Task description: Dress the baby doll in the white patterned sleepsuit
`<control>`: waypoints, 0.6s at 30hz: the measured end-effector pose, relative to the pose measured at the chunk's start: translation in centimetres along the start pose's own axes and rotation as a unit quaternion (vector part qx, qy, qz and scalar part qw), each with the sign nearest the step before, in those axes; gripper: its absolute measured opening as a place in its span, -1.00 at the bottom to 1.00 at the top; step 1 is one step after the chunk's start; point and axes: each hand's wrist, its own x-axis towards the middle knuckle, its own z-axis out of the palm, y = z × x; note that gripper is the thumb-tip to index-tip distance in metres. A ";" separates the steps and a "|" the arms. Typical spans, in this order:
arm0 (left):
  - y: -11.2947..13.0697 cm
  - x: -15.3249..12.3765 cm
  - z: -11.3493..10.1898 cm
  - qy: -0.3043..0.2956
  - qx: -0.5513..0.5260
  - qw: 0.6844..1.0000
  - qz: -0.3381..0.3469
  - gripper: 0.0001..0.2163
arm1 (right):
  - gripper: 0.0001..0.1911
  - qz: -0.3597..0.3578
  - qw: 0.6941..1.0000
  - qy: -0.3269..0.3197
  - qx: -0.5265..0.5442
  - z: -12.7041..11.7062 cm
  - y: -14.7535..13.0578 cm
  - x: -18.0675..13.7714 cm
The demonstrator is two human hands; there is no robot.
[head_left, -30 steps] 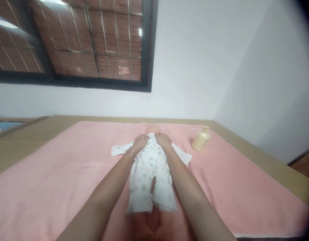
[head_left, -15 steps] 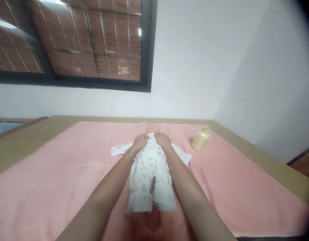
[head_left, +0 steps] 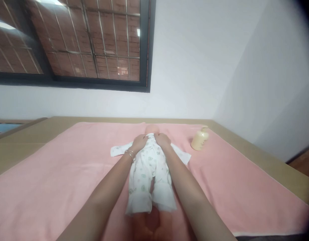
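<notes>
A baby doll (head_left: 151,128) lies on its back on a pink towel (head_left: 56,174), dressed in a white printed romper (head_left: 148,170). Its head points away from me and its bare feet lie near the bottom edge. My left hand (head_left: 139,142), with bangles on the wrist, rests closed on the romper at the doll's left shoulder. My right hand (head_left: 162,140) grips the romper at the other shoulder, by the collar. The romper's sleeves spread out flat to both sides.
A cream lotion bottle (head_left: 200,140) lies on the towel to the right of the doll. The towel covers a tan table (head_left: 31,130) set against a white wall. A dark-framed window (head_left: 69,43) is up left. The wall corner closes in at right.
</notes>
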 end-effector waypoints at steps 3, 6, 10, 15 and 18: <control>0.0 0.0 0.0 -0.003 0.004 1.000 0.003 -0.56 | -0.42 0.001 1.000 -0.003 -0.006 -0.1 -0.1 -0.1; 0.0 0.1 0.0 -0.005 0.008 1.000 0.000 -0.55 | -0.43 0.003 1.000 -0.005 -0.011 -0.4 -0.4 -0.3; -0.1 0.1 0.0 -0.014 0.026 1.000 -0.003 -0.55 | -0.47 -0.018 0.998 0.004 -0.055 -0.8 -1.8 -1.4; 0.1 0.0 -0.3 -0.026 0.055 0.998 -0.009 -0.56 | -0.51 -0.063 0.992 0.019 -0.106 -1.0 -3.2 -2.6; 0.4 -0.1 -0.4 -0.017 0.069 0.997 -0.001 -0.56 | -0.45 -0.063 0.993 0.013 -0.103 -1.0 -2.6 -2.2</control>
